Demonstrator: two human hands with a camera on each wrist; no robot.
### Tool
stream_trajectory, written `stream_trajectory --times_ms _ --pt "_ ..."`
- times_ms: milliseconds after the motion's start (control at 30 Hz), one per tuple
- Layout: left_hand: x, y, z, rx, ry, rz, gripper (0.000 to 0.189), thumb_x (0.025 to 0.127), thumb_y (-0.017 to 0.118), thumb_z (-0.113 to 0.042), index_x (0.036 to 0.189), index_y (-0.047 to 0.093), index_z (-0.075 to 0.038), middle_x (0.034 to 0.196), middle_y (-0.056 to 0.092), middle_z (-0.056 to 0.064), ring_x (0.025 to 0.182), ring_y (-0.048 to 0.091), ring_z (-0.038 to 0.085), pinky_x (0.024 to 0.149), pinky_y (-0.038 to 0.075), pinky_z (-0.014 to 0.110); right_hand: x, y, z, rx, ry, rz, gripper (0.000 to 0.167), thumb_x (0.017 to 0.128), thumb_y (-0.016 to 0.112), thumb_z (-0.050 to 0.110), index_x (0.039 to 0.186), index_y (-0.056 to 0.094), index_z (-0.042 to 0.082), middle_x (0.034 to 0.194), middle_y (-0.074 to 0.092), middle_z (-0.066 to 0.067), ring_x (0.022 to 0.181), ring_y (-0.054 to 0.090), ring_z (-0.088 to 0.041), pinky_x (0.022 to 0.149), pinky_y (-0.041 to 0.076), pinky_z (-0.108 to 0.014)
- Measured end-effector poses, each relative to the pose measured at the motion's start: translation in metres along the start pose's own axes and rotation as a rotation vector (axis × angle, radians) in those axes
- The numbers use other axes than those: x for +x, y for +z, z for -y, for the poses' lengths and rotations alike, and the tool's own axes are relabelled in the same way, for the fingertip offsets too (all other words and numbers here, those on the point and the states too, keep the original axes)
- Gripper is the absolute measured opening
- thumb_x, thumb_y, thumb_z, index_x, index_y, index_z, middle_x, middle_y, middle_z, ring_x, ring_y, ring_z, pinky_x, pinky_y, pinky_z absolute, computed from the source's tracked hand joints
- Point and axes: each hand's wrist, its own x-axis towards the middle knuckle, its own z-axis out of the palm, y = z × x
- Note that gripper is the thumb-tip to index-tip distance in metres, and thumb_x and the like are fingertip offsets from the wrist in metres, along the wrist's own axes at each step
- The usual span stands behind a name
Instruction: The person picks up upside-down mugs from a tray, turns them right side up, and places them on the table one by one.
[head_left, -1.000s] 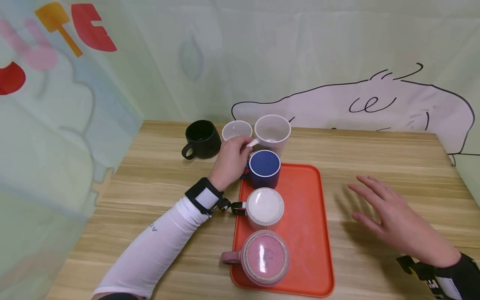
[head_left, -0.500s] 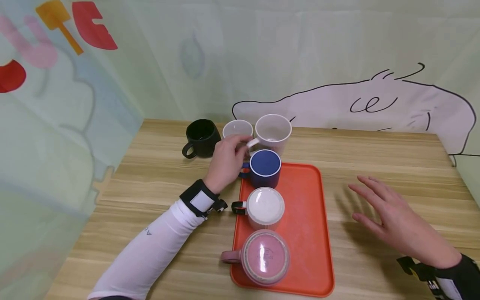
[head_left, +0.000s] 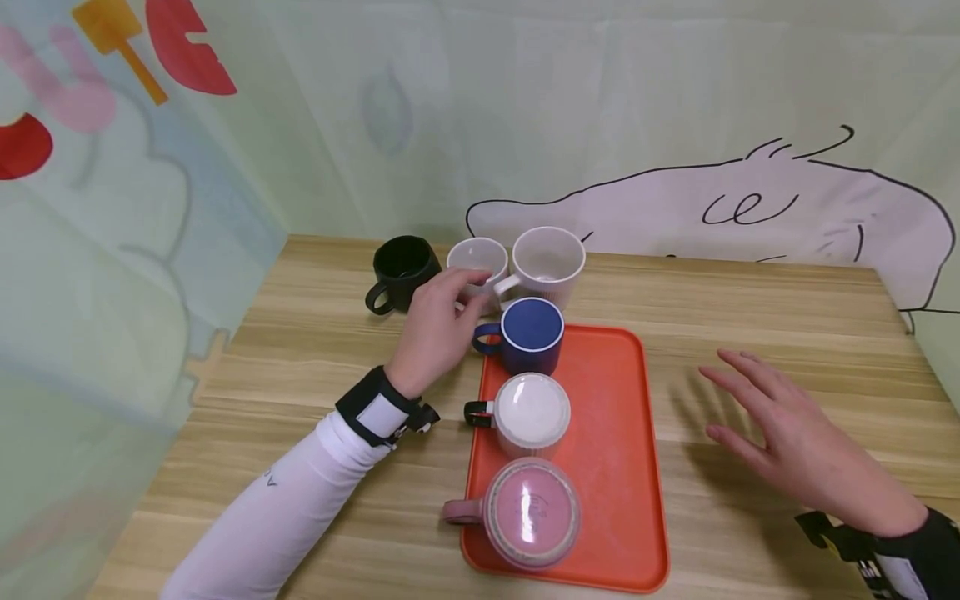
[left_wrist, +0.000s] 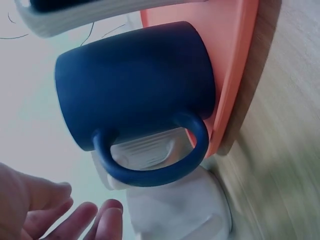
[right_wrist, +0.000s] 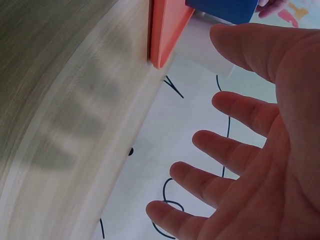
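Head view: An empty left hand point(head_left: 435, 329) hovers, blue mug point(head_left: 532, 333) just to its right; red tray point(head_left: 611, 433) lies left of the spread, empty right hand point(head_left: 798, 446).

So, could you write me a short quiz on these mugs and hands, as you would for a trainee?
1. Count: how many mugs sit upside down on the red tray?
2. True or false: the right hand is holding nothing.
3. Choose: on the tray, which colour of mug is nearest the left hand?
a) pink
b) white
c) blue

Key:
1. Three: the blue mug, the white mug and the pink mug.
2. True.
3. c.
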Motion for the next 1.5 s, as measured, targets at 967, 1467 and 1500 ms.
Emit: stream_trajectory --times_ms 967,1467,1500 --pt "-0.022 0.003 0.010 0.178 0.086 0.253 0.034 0.097 0.078 -0.007 0.129 0.072 0.000 0.125 0.071 0.015 0.115 0.066 0.031 0.102 0.055 0.045 0.006 0.000 0.005 0.028 -0.012 0.018 0.082 0.084 0.091 0.019 0.156 0.051 0.014 0.159 0.044 -0.023 0.140 0.044 -0.052 0.100 0.043 -0.076" --pt "-0.022 0.008 0.013 0.186 0.132 0.248 0.022 0.101 0.074 -0.010 0.121 0.074 0.000 0.116 0.073 0.013 0.111 0.067 0.029 0.102 0.054 0.044 0.012 0.012 0.004 0.055 -0.052 0.009 0.079 0.083 0.091 0.016 0.153 0.054 0.012 0.159 0.045 -0.022 0.141 0.044 -0.052 0.104 0.043 -0.074" --pt "-0.023 0.008 0.013 0.185 0.133 0.247 0.022 0.101 0.074 -0.010 0.120 0.074 0.000 0.115 0.073 0.013 0.110 0.066 0.029 0.101 0.054 0.043 0.012 0.012 0.004 0.055 -0.054 0.010 0.079 0.083 0.091 0.016 0.153 0.054 0.011 0.159 0.045 -0.023 0.141 0.044 -0.052 0.104 0.043 -0.074"
